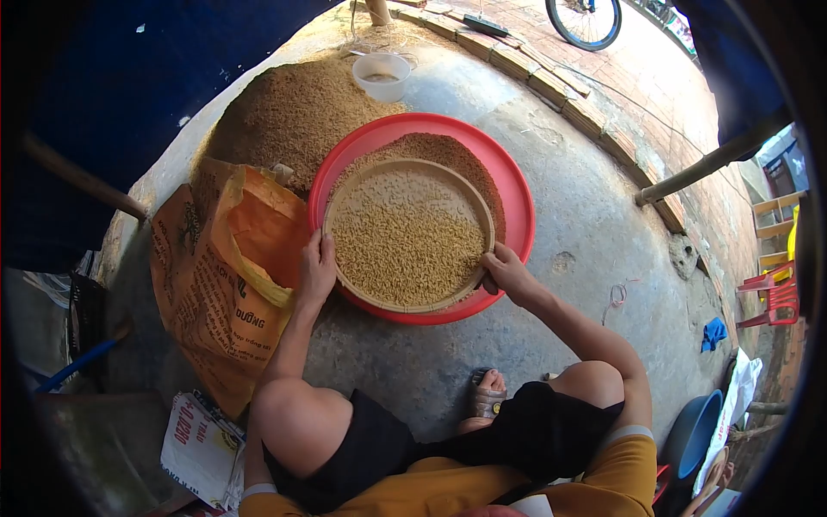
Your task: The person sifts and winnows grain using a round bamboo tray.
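A round sieve (405, 258) with pale grains spread across it is held over a wide red basin (514, 194). My left hand (317, 269) grips the sieve's left rim, thumb on top. On the right rim, my right hand (508, 274) is closed with its fingers around the edge. Finer brown material (431, 148) lies in the basin beyond the sieve. An orange sack (226, 297) stands with its mouth open beside my left hand.
A brown heap (297, 112) lies behind the sack, near a clear bowl (381, 77). Bricks (551, 89) line the floor's edge at upper right. A white sack (202, 448) is at lower left; a blue tub (696, 431) and red chair (769, 293) are right.
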A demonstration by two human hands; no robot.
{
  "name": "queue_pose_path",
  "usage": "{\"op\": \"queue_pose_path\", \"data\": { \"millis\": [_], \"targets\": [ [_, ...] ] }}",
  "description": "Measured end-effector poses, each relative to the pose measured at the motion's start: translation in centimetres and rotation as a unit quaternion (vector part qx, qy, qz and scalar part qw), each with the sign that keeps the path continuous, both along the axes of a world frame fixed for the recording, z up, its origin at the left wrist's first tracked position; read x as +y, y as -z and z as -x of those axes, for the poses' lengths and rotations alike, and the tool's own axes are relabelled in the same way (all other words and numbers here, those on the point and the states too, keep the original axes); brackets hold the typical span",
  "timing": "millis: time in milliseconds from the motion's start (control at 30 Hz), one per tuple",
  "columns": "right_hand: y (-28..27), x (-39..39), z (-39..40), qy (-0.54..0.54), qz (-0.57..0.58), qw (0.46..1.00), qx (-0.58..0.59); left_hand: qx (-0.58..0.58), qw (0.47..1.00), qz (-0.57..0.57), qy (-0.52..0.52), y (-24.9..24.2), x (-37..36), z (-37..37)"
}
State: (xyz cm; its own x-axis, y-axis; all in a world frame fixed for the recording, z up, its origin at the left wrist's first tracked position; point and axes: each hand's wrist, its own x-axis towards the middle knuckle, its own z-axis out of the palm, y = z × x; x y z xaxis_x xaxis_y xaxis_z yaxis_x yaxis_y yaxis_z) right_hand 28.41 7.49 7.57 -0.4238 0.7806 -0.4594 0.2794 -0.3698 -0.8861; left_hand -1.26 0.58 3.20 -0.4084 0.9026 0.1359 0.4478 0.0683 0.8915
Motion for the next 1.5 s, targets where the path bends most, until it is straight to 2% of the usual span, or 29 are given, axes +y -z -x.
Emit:
{"op": "queue_pose_path", "data": {
  "millis": [33, 67, 133, 167, 200, 233, 333, 433, 467, 533, 567, 600, 667, 700, 733, 767, 800, 900, 1000, 1067, 1100, 1133, 1167, 1200, 1233, 1267, 1333, 1433, 1500],
  "targets": [
    [-0.2, 0.2, 0.2, 0.033, -0.070, 0.996, 0.032, 0.000, 0.998, -0.065, -0.010, -2.3, 0.4, -0.7],
    [-0.2, 0.4, 0.3, 0.033, -0.071, 0.996, 0.032, -0.001, 0.992, -0.128, -0.020, -3.4, 0.9, -1.0],
    [-0.1, 0.5, 0.4, 0.043, -0.060, 0.996, 0.042, 0.007, 0.995, -0.102, -0.011, -1.6, 1.3, 0.4],
    [0.3, 0.4, 0.3, 0.042, -0.059, 0.996, 0.042, -0.043, 0.999, -0.027, 0.004, -0.2, 1.5, 0.9],
    [1.0, 0.3, 0.0, 0.025, 0.006, 1.000, 0.014, -0.092, 0.994, 0.047, 0.021, 1.2, 1.7, 1.3],
    [1.5, 0.2, -0.3, 0.009, 0.071, 0.997, -0.014, -0.091, 0.995, 0.047, 0.021, 1.8, 1.5, 1.0],
    [1.9, -0.6, -0.8, -0.028, 0.096, 0.993, -0.059, -0.050, 0.996, 0.067, 0.011, 3.1, -0.8, -0.1],
    [0.9, -1.0, -0.3, -0.061, 0.065, 0.996, 0.007, -0.108, 0.991, 0.081, 0.008, 3.7, -1.4, 1.5],
    [-0.2, -1.2, 0.4, -0.061, 0.066, 0.996, 0.007, -0.109, 0.991, 0.082, 0.007, 2.0, -1.1, 1.3],
    [-2.3, -1.0, 1.7, -0.066, 0.015, 0.995, 0.073, -0.388, 0.919, 0.058, -0.047, -1.1, -0.2, 1.7],
    [-1.4, 0.2, 1.7, -0.043, 0.004, 0.997, 0.069, -0.395, 0.917, 0.050, -0.030, -1.3, 0.7, 2.1],
    [-0.4, 1.9, 1.2, -0.005, 0.042, 0.995, 0.094, -0.394, 0.917, 0.050, -0.030, -1.3, 1.1, 2.1],
    [2.4, 4.6, -0.6, 0.009, 0.079, 0.995, 0.064, -0.196, 0.973, 0.123, -0.009, -1.0, 1.7, 0.8],
    [2.5, 4.3, -0.8, 0.008, 0.078, 0.995, 0.065, -0.106, 0.989, 0.101, -0.023, -0.7, 1.4, -0.8],
    [2.8, 3.2, -1.1, -0.007, 0.048, 0.999, -0.020, 0.021, 0.999, 0.046, -0.013, -0.5, 0.6, -1.9],
    [3.1, 2.0, -1.6, -0.019, 0.018, 0.994, -0.106, 0.028, 0.999, 0.028, -0.010, 0.2, -0.3, -2.2],
    [4.5, 0.9, -1.9, -0.007, 0.022, 0.997, -0.073, 0.035, 0.999, 0.010, -0.005, 1.1, -0.9, -2.3],
    [5.2, -0.7, -1.7, -0.031, 0.013, 0.994, -0.104, 0.034, 0.999, -0.010, 0.018, 2.6, -2.0, -1.5],
    [3.4, -0.4, -0.7, -0.010, -0.058, 0.995, -0.086, 0.034, 0.996, -0.077, 0.012, 0.3, -1.5, -1.3],
    [2.4, 0.0, -0.1, 0.034, -0.237, 0.970, -0.034, 0.049, 0.996, -0.076, 0.012, -2.6, -0.8, -1.1],
    [2.1, 0.1, 0.2, 0.049, -0.289, 0.956, -0.021, 0.055, 0.986, -0.159, -0.001, -3.5, -0.2, -1.0],
    [1.4, 0.2, 0.5, 0.049, -0.290, 0.956, -0.019, 0.060, 0.969, -0.241, -0.013, -4.3, 0.2, -0.9],
    [0.3, 0.1, 0.9, 0.040, -0.257, 0.966, -0.006, 0.026, 0.983, -0.179, -0.012, -4.8, 0.0, -0.3],
    [-0.3, 0.0, 1.1, 0.032, -0.223, 0.974, 0.006, 0.026, 0.984, -0.178, -0.012, -3.9, 0.2, 0.7],
    [0.3, 0.3, 1.3, 0.032, -0.223, 0.974, 0.007, 0.043, 0.994, -0.100, -0.001, -1.9, 0.8, 1.8],
    [1.5, 0.6, 1.6, 0.031, -0.168, 0.985, -0.016, 0.060, 0.998, -0.021, 0.011, -0.5, 1.2, 2.2],
    [3.0, 0.9, 1.5, 0.029, -0.116, 0.992, -0.038, 0.037, 0.999, -0.005, 0.005, 2.4, 0.6, 1.7],
    [3.5, 0.0, 0.7, -0.027, -0.012, 0.999, -0.025, -0.011, 1.000, 0.024, -0.003, 4.1, -0.8, 1.3],
    [3.0, -0.2, 0.8, -0.020, -0.024, 0.999, -0.031, -0.033, 0.999, 0.031, 0.000, 4.0, -1.1, 1.3]
  ]
}}
